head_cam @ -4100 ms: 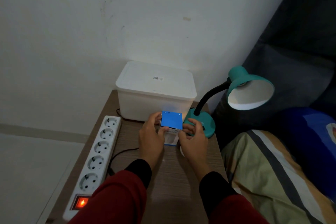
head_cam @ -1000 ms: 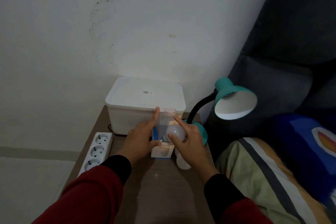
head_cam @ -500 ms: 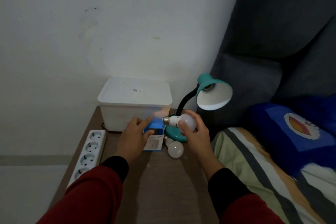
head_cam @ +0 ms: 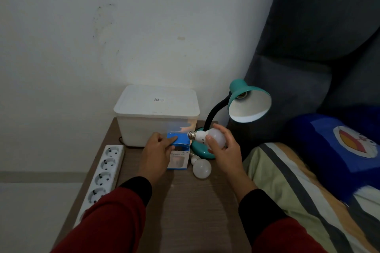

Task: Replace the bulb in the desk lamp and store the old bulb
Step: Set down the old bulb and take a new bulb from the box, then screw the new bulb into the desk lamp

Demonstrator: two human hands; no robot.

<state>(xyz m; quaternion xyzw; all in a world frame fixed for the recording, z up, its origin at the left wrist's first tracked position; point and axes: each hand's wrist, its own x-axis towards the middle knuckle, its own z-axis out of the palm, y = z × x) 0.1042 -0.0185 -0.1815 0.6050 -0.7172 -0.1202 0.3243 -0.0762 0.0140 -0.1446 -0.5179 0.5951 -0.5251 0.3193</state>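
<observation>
A teal desk lamp (head_cam: 247, 100) stands at the table's far right, its shade tilted toward me and its socket bare. My right hand (head_cam: 225, 150) holds a white bulb (head_cam: 211, 136) by the globe, screw base pointing left, in front of the lamp's base. A second white bulb (head_cam: 200, 167) lies on the wooden table (head_cam: 185, 207) below it. My left hand (head_cam: 157, 155) rests on the blue and white bulb box (head_cam: 178, 153), with fingers pressing its open blue top flap.
A white lidded plastic box (head_cam: 156, 113) stands against the wall behind the bulb box. A white power strip (head_cam: 100, 176) runs along the table's left edge. A bed with a striped blanket (head_cam: 298, 201) and blue pillow (head_cam: 337, 150) borders the right.
My right hand has drawn a bulb out of the box and lifted it to the right, toward the lamp. My left hand stays on the box. The view has shifted right.
</observation>
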